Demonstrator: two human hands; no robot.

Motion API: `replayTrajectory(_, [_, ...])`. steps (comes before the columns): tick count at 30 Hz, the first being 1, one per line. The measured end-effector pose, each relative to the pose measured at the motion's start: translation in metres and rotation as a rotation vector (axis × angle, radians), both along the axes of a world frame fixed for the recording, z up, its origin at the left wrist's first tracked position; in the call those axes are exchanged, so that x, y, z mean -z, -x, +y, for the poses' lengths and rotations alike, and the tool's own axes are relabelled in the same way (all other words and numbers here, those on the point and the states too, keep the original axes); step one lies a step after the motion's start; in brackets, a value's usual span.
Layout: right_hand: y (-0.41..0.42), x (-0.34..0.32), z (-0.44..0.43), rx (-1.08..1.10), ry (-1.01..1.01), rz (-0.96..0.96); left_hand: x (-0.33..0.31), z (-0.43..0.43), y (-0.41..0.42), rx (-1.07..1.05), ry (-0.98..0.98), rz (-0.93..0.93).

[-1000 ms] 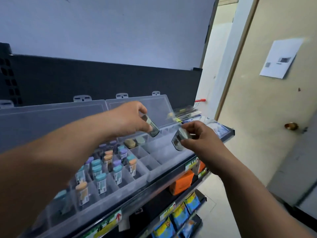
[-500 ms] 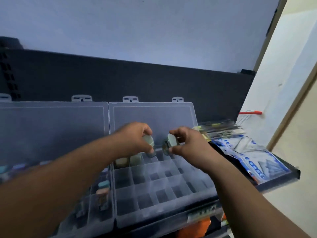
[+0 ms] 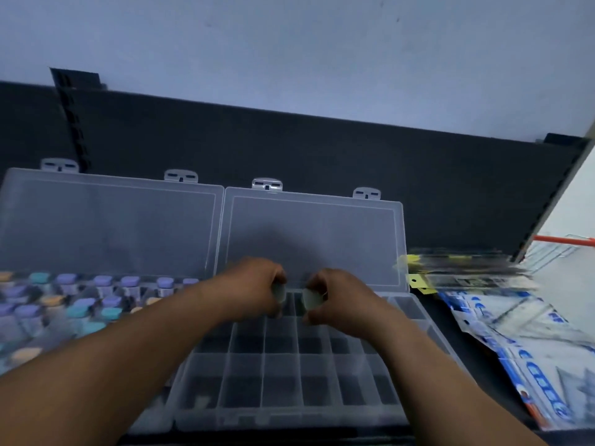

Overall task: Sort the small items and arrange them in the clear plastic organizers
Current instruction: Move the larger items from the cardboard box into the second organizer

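Two clear plastic organizers lie open on a dark shelf, lids leaning back. The right organizer (image 3: 289, 394) shows a grid of mostly bare compartments. The left organizer (image 3: 106, 220) holds several small vials with purple, teal and orange caps (image 3: 80, 304). My left hand (image 3: 254, 284) grips a small pale-capped vial (image 3: 279, 292) over the back row of the right organizer. My right hand (image 3: 341, 300) grips a second pale-capped vial (image 3: 309, 299) just beside it. The two vials are a few centimetres apart. Their lower ends are hidden by my fingers.
Blue-and-white packets (image 3: 515, 342) lie on the shelf right of the organizer, with flat packs bearing yellow tags (image 3: 450, 272) behind them. A dark back panel (image 3: 322, 149) rises behind the lids. An orange-handled wire rack (image 3: 563, 243) sits at far right.
The view has swung left and down onto the right organizer. Both hands have lowered their vials towards its back row and stay close together.
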State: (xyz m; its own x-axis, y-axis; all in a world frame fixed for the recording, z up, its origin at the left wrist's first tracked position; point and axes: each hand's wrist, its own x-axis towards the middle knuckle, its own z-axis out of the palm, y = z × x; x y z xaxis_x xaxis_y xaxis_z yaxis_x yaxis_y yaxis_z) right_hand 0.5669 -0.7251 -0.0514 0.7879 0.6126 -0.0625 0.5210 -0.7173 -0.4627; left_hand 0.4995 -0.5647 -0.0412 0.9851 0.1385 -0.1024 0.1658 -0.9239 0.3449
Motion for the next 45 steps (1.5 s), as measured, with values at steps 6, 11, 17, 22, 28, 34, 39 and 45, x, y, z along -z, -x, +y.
replayTrajectory(6, [-0.002, 0.0, 0.003, -0.034, 0.064, -0.041, 0.0, -0.006, 0.001, -0.004, -0.059, 0.03])
replayTrajectory(11, [0.0, -0.002, 0.0, -0.037, 0.068, -0.035, 0.001, -0.006, 0.006, -0.04, -0.056, -0.008])
replayTrajectory(17, [0.012, -0.015, 0.005, -0.056, 0.02, -0.166, -0.004, 0.0, 0.026, -0.093, -0.091, -0.143])
replayTrajectory(22, [0.045, -0.025, 0.028, -0.124, 0.015, -0.291, -0.017, 0.012, 0.064, -0.11, -0.214, -0.272])
replayTrajectory(28, [0.099, -0.038, 0.084, -0.222, 0.034, -0.379, -0.028, 0.06, 0.136, -0.241, -0.434, -0.353])
replayTrajectory(34, [0.191, -0.047, 0.17, -0.361, -0.03, -0.402, -0.034, 0.136, 0.252, -0.409, -0.458, -0.317])
replayTrajectory(39, [0.288, -0.046, 0.248, -0.502, -0.076, -0.412, -0.039, 0.198, 0.362, -0.518, -0.504, -0.306])
replayTrajectory(45, [0.384, -0.041, 0.323, -0.601, -0.076, -0.414, -0.04, 0.259, 0.476, -0.631, -0.513, -0.258])
